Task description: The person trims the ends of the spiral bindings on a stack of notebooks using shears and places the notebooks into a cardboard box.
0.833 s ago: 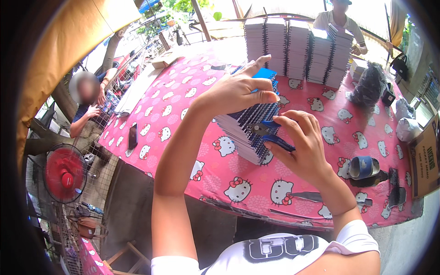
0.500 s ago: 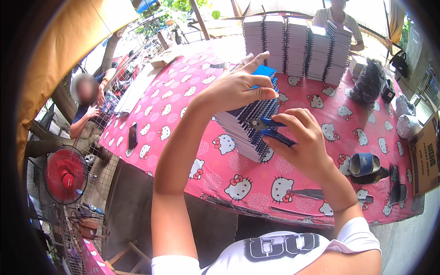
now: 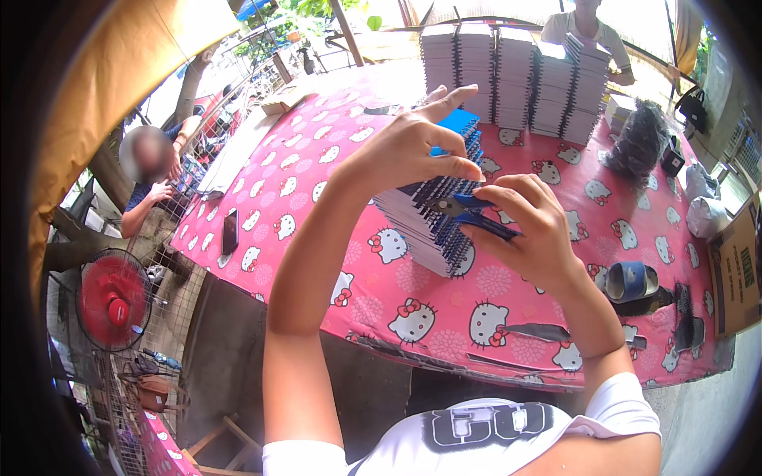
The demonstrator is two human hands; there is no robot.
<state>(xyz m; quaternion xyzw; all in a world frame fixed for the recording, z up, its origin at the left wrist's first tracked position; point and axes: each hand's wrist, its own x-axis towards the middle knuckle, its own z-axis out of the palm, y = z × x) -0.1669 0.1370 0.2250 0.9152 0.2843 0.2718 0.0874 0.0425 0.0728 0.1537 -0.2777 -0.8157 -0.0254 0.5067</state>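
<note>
A stack of spiral-bound notebooks [image 3: 417, 232] with blue covers and dark coils stands on the table before me. Over its top is my left hand [image 3: 413, 147], thumb and forefinger bent together at the coil edge of an upper notebook, other fingers raised. What lies right under that palm is hidden. My right hand [image 3: 528, 226] is closed round the blue handles of small pliers [image 3: 446, 205]. Their dark jaws point left at the coils, just below my left thumb; whether they bite on wire is too small to tell.
Tall notebook stacks [image 3: 512, 83] stand at the far side, a person [image 3: 587, 32] behind them. Rightward are a black plastic bag [image 3: 637, 143], a tape roll [image 3: 631, 282] and a cardboard box [image 3: 734, 270]. Leftward lie a phone [image 3: 230, 232], a red fan [image 3: 117, 301] and another person [image 3: 151, 166].
The pliers and my right hand have shifted slightly, with the jaws a little higher against the coils and the handles apart. My left hand stays nearly in place.
</note>
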